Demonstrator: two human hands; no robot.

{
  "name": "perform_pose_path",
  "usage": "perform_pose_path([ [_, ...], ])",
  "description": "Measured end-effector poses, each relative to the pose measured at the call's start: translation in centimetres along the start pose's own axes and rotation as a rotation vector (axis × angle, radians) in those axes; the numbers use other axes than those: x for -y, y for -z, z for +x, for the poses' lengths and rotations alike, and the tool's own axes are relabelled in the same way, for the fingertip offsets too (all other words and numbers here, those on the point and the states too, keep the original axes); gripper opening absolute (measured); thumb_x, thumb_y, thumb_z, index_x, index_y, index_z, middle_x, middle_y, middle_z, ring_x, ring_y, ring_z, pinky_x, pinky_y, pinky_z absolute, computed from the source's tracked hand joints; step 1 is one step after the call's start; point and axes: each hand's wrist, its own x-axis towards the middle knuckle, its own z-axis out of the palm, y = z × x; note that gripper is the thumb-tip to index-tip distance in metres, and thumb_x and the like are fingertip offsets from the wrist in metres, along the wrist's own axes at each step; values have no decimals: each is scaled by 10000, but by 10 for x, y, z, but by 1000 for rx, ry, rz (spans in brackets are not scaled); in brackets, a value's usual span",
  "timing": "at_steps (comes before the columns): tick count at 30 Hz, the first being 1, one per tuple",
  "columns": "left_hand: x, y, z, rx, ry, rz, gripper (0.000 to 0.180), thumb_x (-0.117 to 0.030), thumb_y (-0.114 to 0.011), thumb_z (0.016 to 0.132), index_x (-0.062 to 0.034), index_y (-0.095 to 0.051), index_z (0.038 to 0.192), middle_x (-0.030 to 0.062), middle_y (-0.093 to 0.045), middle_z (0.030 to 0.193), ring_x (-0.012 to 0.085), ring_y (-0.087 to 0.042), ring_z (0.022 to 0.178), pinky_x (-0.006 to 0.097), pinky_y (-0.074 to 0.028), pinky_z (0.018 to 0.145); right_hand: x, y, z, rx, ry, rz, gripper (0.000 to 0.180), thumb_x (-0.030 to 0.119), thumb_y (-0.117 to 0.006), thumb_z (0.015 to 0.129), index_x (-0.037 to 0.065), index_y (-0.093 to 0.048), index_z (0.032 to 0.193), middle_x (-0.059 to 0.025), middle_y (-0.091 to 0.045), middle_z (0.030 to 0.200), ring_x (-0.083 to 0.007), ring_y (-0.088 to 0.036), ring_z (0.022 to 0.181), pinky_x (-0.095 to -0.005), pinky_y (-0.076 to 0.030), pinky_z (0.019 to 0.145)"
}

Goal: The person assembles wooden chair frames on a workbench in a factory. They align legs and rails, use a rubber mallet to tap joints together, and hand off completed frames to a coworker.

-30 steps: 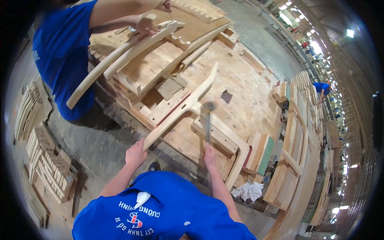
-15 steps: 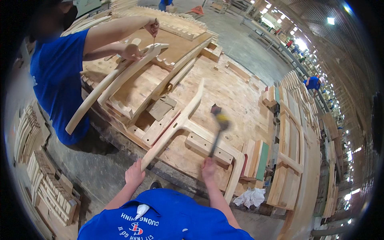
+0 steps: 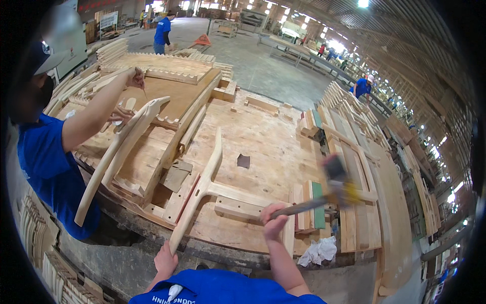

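My left hand (image 3: pixel 165 259) is closed around the near end of a long curved wooden chair-frame leg (image 3: pixel 195 202). A crossbar (image 3: pixel 235 193) branches from this leg and runs right toward a second wooden leg (image 3: pixel 288 237); my right hand and forearm hide their joint. In my right hand (image 3: pixel 274 221) is a mallet, gripped by its handle (image 3: pixel 306 206) and raised over the right side of the bench. Its black and yellow head (image 3: pixel 341 182) is smeared by motion. Below the crossbar lies a wooden block with holes (image 3: pixel 238 208).
A co-worker in blue (image 3: pixel 50 152) handles curved wooden pieces (image 3: pixel 134 134) at the left with a thin tool. Wooden blocks with a green face (image 3: pixel 318 205) stand right of the frame, near a crumpled white cloth (image 3: pixel 318 251). A dark patch (image 3: pixel 243 161) lies on the bench (image 3: pixel 273 147).
The mallet has swung to the right, and my right hand has turned with it. My left hand keeps its hold on the leg. The view has tilted up, showing more of the hall.
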Motion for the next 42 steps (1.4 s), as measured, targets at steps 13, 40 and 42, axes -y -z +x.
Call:
perform_pose_path([
  [13,6,-8,1,-37,1,32,669,-232,-673,736,-79,-370,1313,176,-578,1083,366,-621,912,471,-513,742,36,6,13,-214,-79,64,583,620,-437,902,69,-436,714,8,-391,506,-97,-405,416,-250,-322,384],
  [40,1,7,2,85,5,-83,615,-237,-618,796,-96,-338,1325,208,-564,1122,389,-599,951,488,-491,779,13,88,-213,-41,-553,-1041,376,432,-684,810,57,-664,835,-105,-612,639,-252,-596,560,-346,-458,535],
  [42,1,9,4,121,-1,-100,604,-244,-618,799,-89,-344,1315,210,-561,1117,387,-601,944,485,-493,774,16,88,-217,27,-670,-1184,399,471,-685,785,79,-693,858,-148,-649,709,-303,-642,629,-383,-486,580],
])
